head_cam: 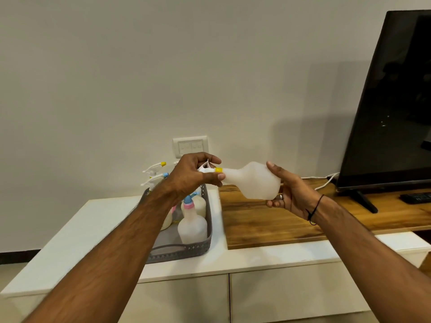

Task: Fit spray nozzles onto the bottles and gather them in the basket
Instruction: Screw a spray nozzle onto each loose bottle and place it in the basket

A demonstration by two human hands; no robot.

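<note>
I hold a translucent white bottle sideways in the air above the cabinet. My right hand grips its wide base. My left hand is closed around the white spray nozzle with a yellow collar at the bottle's neck. Below my left forearm stands a grey basket holding several white bottles; one near the front has a pink and blue collar. Behind my left hand, two fitted nozzles stick up, one with a yellow tip and one with a blue tip.
The basket rests on a white cabinet top. A wooden shelf lies to the right with a black television, its stand and a remote. A wall switch plate and a white cable sit behind.
</note>
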